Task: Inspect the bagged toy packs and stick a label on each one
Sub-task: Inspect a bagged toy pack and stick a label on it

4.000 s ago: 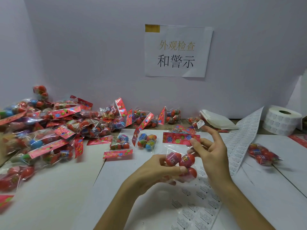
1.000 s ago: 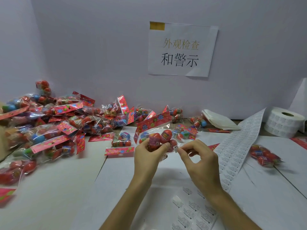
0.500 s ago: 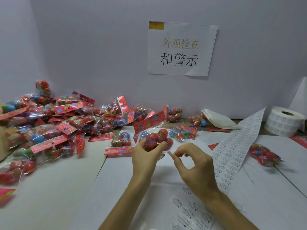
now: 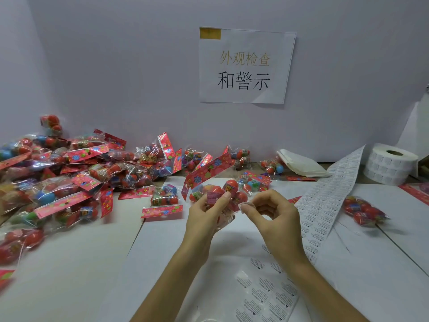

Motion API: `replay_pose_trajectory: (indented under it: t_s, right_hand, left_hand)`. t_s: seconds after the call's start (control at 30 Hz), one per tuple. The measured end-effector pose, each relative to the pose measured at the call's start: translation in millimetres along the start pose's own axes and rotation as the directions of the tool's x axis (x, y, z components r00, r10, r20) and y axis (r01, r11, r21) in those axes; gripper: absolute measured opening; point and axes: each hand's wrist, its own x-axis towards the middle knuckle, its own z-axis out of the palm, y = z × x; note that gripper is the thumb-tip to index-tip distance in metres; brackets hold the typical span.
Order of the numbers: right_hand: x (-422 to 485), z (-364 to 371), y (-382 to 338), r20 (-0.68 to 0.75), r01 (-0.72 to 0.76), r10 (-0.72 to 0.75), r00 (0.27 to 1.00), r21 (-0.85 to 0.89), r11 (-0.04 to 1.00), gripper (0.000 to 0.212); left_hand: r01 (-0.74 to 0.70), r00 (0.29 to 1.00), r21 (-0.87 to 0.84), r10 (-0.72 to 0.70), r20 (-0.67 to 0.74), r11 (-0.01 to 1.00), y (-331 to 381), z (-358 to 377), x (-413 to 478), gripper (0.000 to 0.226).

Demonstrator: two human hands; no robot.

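Note:
My left hand grips a clear toy pack of red eggs with a red flowered header card, held up above the table's middle. Just to its right, my right hand pinches a small white label between thumb and fingertip, close to the pack's lower right corner. A long strip of labels runs from the roll at the right down across the table to a label sheet near me.
A big heap of toy packs covers the left side and back of the table. One pack lies in front of the heap, another pack lies alone at the right. Folded white backing paper sits by the wall. A paper sign hangs above.
Four seconds ago I held another pack lower and a label up high. Over the last second my right hand brought a label in to the raised pack's lower corner.

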Motion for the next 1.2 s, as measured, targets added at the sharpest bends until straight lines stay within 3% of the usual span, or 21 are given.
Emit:
replay_pose_trajectory:
  t_s: [0.1,0.33,0.57,0.7,0.87,1.07,1.2]
  right_hand:
    - [1,0,0,-0.001,-0.008,0.008,1.000,-0.003,1.000,0.015]
    - [0,1,2,-0.007,0.040,-0.041,0.999,-0.120,0.992,0.015]
    - [-2,4,5,-0.069,0.076,-0.096,0.993,-0.250,0.965,0.017]
    - [1,4,6,-0.081,0.023,-0.045,0.996,-0.251,0.968,0.022]
    - [11,-2,6,-0.041,-0.228,0.224,0.974,-0.197,0.954,0.062]
    - [12,-5,9,0.131,-0.284,0.286,0.949,-0.036,0.958,0.048]
    - [12,-4,12,0.113,-0.231,0.234,0.966,-0.040,0.972,0.023]
  left_hand:
    - [0.007,1.000,0.017,-0.007,0.002,1.000,0,0,0,0.017]
    - [0.012,1.000,0.059,-0.013,0.027,0.998,1,1,-4,0.033]
    - [-0.007,1.000,0.077,0.005,0.031,0.997,-2,0,-3,0.032]
    - [0.004,1.000,0.081,-0.005,0.011,0.997,-1,1,-2,0.038]
    - [0.012,1.000,0.088,-0.012,0.001,0.996,1,-1,-1,0.038]
    - [0.022,0.999,0.084,-0.026,0.038,0.996,5,-4,-2,0.035]
    - [-0.004,0.996,0.104,-0.005,0.089,0.995,5,-2,-4,0.033]
